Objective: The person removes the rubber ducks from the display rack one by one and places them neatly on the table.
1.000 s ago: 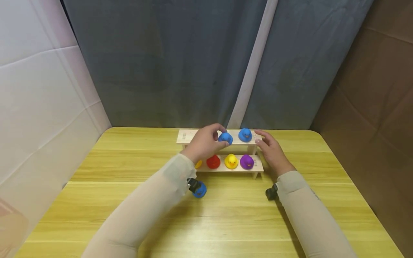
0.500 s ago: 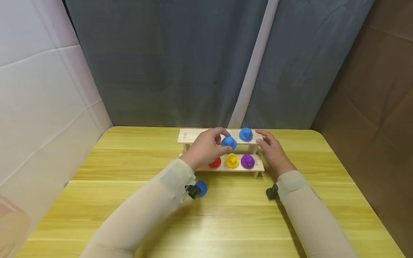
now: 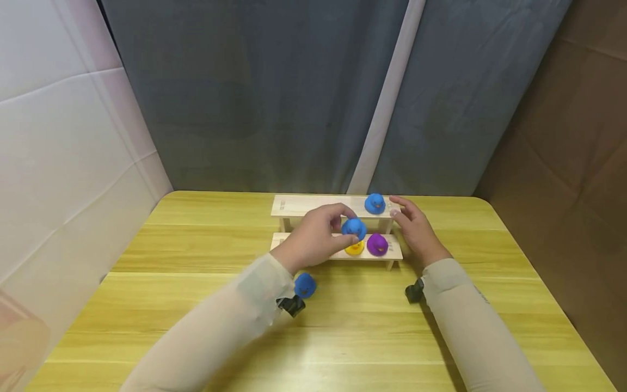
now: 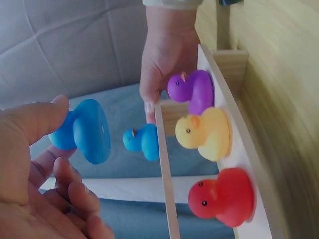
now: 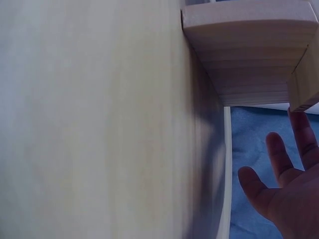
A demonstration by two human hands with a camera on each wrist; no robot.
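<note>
My left hand pinches a blue duck between thumb and fingers, in front of the wooden shelf's upper board. In the left wrist view that duck is clear of the boards. Another blue duck sits near the upper board's right end. My right hand touches that end with fingers fairly straight, as the right wrist view also shows the hand by the wood. Purple, yellow and red ducks stand on the lower board; my left hand hides the red one in the head view.
A further blue duck sits on the wooden table in front of the shelf, beside my left wrist. Grey-blue cloth hangs behind the table, white cloth at the left and brown cloth at the right.
My left hand has moved toward me and slightly right with the blue duck, from the upper board to over the lower one. My right hand has stayed at the shelf's end.
</note>
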